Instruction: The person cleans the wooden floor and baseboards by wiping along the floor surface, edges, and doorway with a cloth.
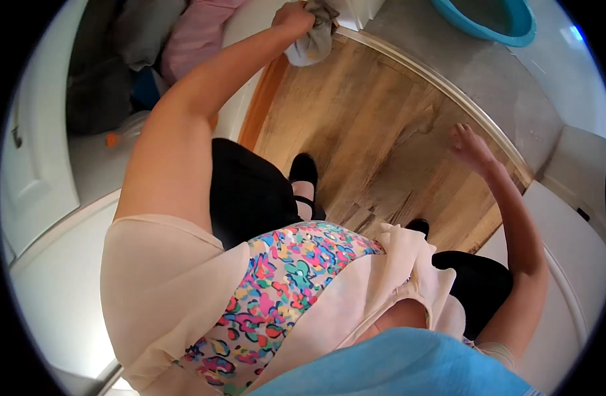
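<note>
My left hand (294, 18) is stretched forward at the top of the view, its fingers closed on a grey and whitish cloth (311, 46). The cloth hangs bunched beside a white door frame (357, 12), over the edge of the wooden floor (362, 112). Whether the cloth presses on the frame, I cannot tell. My right hand (472, 146) hovers above the floor near the metal threshold strip (448, 82). Its fingers are loosely bent and apart, with nothing visible in them.
Beyond the strip lies a grey floor with a blue basin (498, 20). On the left, an open white door (38, 158) stands by a space holding dark and pink fabric items (194, 39). White panels (554, 244) stand at the right. My black shoes (304, 168) are on the wood.
</note>
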Demonstrator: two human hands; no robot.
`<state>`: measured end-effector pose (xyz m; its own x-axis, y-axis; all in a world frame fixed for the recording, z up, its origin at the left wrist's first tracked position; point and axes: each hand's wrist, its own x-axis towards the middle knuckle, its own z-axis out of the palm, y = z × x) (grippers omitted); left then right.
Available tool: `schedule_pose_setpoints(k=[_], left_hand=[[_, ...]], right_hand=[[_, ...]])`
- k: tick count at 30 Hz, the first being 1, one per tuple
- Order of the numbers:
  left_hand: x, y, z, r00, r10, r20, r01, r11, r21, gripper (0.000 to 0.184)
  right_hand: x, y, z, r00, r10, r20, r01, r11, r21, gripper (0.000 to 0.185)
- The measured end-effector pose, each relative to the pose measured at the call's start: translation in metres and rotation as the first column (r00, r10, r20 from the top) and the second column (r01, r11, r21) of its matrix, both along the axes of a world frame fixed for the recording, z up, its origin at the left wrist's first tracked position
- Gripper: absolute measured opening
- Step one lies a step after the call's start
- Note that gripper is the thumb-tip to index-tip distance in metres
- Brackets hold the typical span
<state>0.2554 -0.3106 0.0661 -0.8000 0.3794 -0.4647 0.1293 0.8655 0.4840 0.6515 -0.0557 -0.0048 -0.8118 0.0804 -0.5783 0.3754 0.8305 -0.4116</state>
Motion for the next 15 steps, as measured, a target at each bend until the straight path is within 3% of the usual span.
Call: schedule_pose_setpoints(k=[1,2,4,5,7,8,10,11,14,15], left_hand=[[-0.003,0.008,-0.007,0.987,0.11,0.116,-0.138,0.953,0.268,0.042],[-0.007,0.016,-0.022,0.984,0.106,0.14,-0.143,0.946,0.29,0.042],[-0.007,0.025,-0.06,0.92,0.323,-0.222,-0.235,0.907,0.349,0.041],[-0.009,0.032,-0.084,0.926,0.323,-0.195,-0.236,0.899,0.368,0.041],[-0.005,0.04,-0.123,0.739,0.327,-0.589,-0.128,0.926,0.354,0.043],[-0.008,0.038,-0.116,0.754,0.323,-0.573,-0.124,0.925,0.358,0.043],[-0.009,0.018,-0.088,0.849,-0.131,-0.511,0.279,0.934,0.224,0.047],[0.002,0.007,-0.081,0.872,-0.146,-0.468,0.26,0.947,0.19,0.047],[0.001,0.008,-0.078,0.852,-0.054,-0.521,0.246,0.92,0.306,0.037],[0.0,0.006,-0.099,0.791,-0.136,-0.596,0.306,0.932,0.193,0.041]], right_hand=[[0.002,0.004,0.017,0.997,-0.071,0.031,0.073,0.992,-0.107,0.036],[-0.005,0.004,0.043,0.996,-0.072,0.05,0.076,0.994,-0.078,0.036],[-0.021,-0.015,0.12,0.985,-0.15,0.081,0.145,0.987,0.074,0.035],[-0.024,-0.019,0.136,0.988,-0.155,0.003,0.154,0.986,0.069,0.034],[-0.043,-0.045,0.193,0.996,-0.084,0.014,0.082,0.991,0.107,0.034],[-0.056,-0.062,0.218,1.0,-0.006,0.003,0.006,0.993,0.115,0.033],[-0.076,-0.093,0.252,0.998,0.022,0.065,-0.026,0.997,0.067,0.032],[-0.092,-0.091,0.266,0.987,0.098,0.128,-0.096,0.995,-0.018,0.03],[-0.119,-0.108,0.263,0.956,0.227,0.186,-0.201,0.969,-0.146,0.028],[-0.126,-0.109,0.255,0.954,0.286,0.09,-0.27,0.951,-0.15,0.026]])
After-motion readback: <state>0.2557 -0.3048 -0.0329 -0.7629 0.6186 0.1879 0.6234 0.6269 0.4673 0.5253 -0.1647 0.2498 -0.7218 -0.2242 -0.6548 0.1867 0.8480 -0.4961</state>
